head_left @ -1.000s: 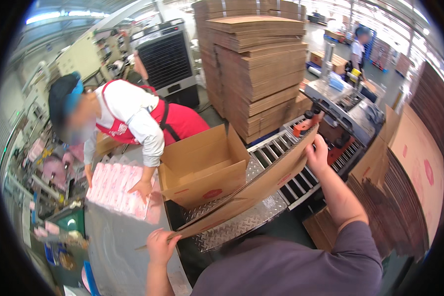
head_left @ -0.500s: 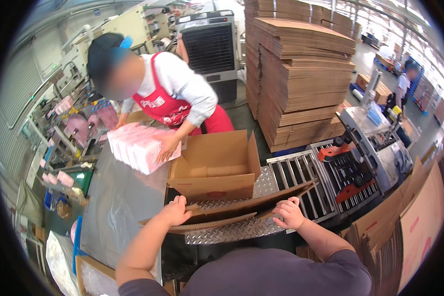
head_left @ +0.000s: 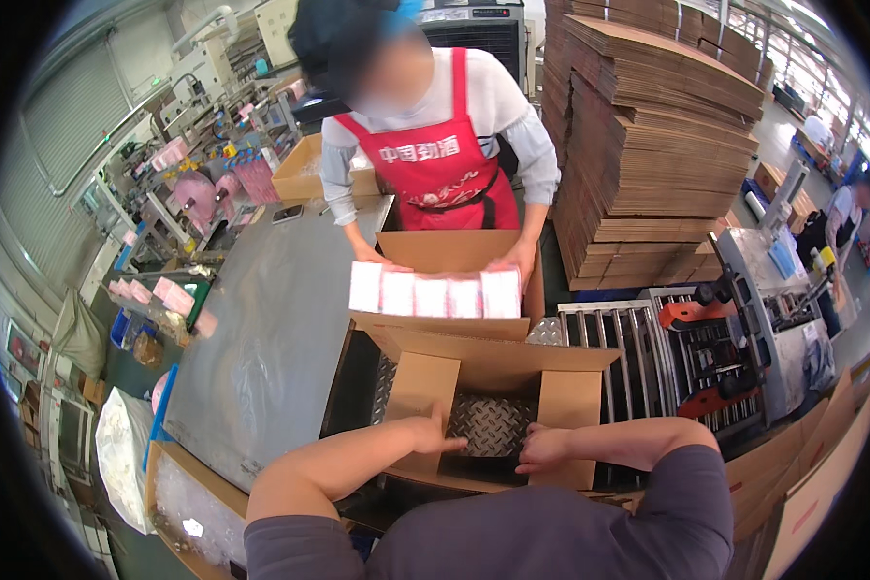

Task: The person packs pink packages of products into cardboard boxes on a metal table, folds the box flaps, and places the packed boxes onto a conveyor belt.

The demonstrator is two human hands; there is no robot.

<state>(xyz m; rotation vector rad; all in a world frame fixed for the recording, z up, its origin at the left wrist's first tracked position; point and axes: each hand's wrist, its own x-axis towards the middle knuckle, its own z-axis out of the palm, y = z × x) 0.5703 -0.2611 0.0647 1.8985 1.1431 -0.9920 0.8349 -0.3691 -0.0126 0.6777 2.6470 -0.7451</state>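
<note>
In front of me stands an opened-out cardboard box [head_left: 498,350], its side flaps folded inward and diamond-plate metal [head_left: 488,427] showing through the gap between them. My left hand [head_left: 429,435] is at the left flap [head_left: 423,385], thumb and fingers apart. At the inner edge of the right flap [head_left: 568,398], my right hand [head_left: 545,448] has its fingers curled against the cardboard. Just beyond, a co-worker in a red apron [head_left: 435,164] holds a row of white-and-pink packs [head_left: 435,293] with both hands at the opening of another cardboard box [head_left: 454,244].
A metal table [head_left: 261,338] lies to the left, with a phone [head_left: 288,213] on it. Flat cardboard is stacked high [head_left: 657,155] at the back right. A roller conveyor [head_left: 614,353] runs on the right. A carton of clear plastic [head_left: 198,503] sits at lower left.
The flattened box between my hands is now opened out with its side flaps folded in. My hands have moved closer together. The co-worker has carried the packs rightward over the other box.
</note>
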